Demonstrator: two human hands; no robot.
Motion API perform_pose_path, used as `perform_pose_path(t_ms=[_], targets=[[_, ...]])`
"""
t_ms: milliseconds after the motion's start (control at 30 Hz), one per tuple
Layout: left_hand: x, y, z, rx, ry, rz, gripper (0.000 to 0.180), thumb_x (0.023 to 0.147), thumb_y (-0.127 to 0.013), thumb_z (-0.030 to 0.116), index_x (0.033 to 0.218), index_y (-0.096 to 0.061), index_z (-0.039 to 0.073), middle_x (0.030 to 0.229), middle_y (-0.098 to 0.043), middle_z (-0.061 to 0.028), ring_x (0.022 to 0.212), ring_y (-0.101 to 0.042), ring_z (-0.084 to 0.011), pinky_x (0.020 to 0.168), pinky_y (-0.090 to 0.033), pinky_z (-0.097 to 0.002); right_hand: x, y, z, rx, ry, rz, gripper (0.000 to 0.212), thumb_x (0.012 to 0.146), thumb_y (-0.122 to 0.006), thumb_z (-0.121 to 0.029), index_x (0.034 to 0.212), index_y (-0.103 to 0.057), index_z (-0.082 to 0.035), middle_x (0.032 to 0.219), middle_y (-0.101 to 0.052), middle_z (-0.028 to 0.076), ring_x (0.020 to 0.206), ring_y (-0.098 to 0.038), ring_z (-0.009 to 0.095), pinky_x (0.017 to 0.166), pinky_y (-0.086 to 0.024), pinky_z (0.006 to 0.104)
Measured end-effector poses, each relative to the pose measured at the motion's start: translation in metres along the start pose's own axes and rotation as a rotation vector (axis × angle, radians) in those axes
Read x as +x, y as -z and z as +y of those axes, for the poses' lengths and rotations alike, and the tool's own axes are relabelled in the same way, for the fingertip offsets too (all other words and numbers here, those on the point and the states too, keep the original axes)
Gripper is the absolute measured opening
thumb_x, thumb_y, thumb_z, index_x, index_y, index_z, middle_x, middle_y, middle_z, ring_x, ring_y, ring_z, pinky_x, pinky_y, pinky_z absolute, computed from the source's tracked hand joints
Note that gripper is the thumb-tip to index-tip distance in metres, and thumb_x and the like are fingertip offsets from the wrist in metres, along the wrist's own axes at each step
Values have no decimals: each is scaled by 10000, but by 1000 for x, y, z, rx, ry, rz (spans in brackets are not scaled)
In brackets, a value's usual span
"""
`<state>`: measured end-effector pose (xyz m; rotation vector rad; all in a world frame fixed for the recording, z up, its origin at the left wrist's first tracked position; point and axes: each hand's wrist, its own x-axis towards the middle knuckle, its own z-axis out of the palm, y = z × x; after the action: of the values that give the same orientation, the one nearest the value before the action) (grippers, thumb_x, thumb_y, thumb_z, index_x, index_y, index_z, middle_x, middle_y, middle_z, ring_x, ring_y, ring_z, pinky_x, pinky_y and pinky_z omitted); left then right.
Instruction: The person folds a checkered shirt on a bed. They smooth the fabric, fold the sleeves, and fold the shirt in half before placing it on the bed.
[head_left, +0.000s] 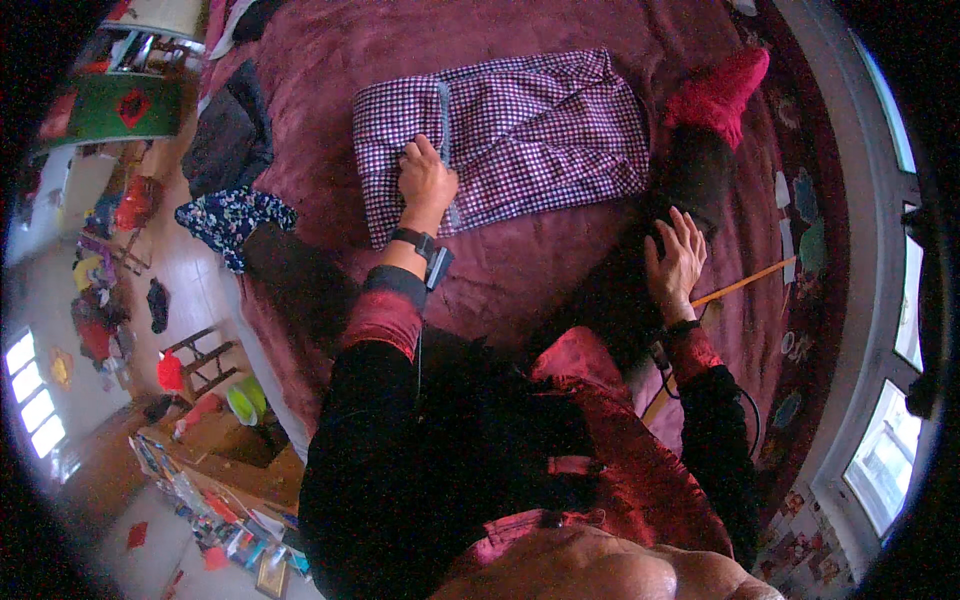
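Note:
A folded checked cloth [550,140], dark purple and white, lies on the burgundy blanket in front of me. A grey-blue strip [445,110] runs across it near its left end. My left hand [428,180] is on the cloth beside that strip, with its fingers curled closed against the fabric; the fingertips are hidden. To the right, my right hand [678,255] lies with fingers stretched out against my dark-clothed leg [695,170], apart from the cloth, and holds nothing.
The burgundy blanket [300,60] covers the bed under me. Dark clothes [230,135] and a blue floral cloth [235,220] lie at its left edge. My foot in a pink sock [720,95] rests beside the checked cloth. An orange stick [745,280] lies by my right wrist.

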<state>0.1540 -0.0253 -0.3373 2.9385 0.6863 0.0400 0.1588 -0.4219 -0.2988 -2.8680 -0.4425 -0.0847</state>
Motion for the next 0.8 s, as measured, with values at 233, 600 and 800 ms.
perform_pose_path(t_ms=[233,600,800], targets=[[17,-19,-37,-219,8,35,379,850,-550,90,1218,-570,7,1118,-623,-251,994,-632,-409,849,-517,-505,0,0,2,37,44,71,319,856,-657,-246,1139,-668,-100,1426,-511,78,1363,-400,313,1143,-262,472],[38,7,-13,-901,-4,28,356,864,-548,80,1189,-615,-47,940,-699,-134,836,-644,-193,800,-506,-322,1,-5,6,40,-11,36,325,832,-673,-235,1135,-668,-119,1416,-519,60,1358,-408,299,1139,-272,478],[37,-24,21,-604,-134,-82,424,905,-599,223,1227,-582,-52,1158,-594,-294,1055,-600,-413,914,-486,-439,4,-6,5,43,-25,12,317,835,-675,-235,1132,-673,-122,1410,-527,54,1356,-415,288,1137,-276,475]])
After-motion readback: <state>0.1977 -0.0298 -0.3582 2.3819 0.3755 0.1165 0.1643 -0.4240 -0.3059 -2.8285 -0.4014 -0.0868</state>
